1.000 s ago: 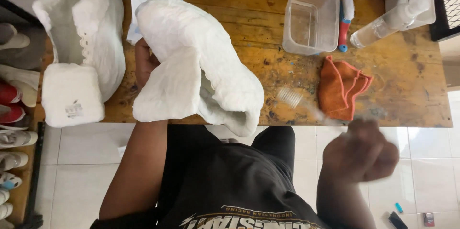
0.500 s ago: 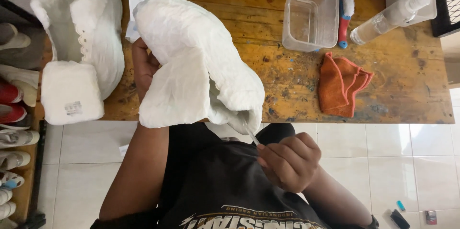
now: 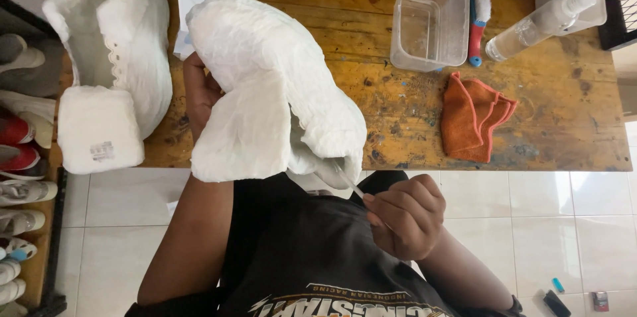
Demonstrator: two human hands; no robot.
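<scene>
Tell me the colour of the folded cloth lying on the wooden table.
Orange. The cloth shows best in the head view, lying right of the white shoe.

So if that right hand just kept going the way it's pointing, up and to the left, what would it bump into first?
Probably the white shoe held by the left hand. The right hand pinches a thin white lace leading to its near end, though depth is unclear.

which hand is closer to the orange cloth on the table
Right. The right hand is off the table edge, below and left of the orange cloth, pinching a thin white lace. The left hand is farther away, behind the white shoe it holds.
</scene>
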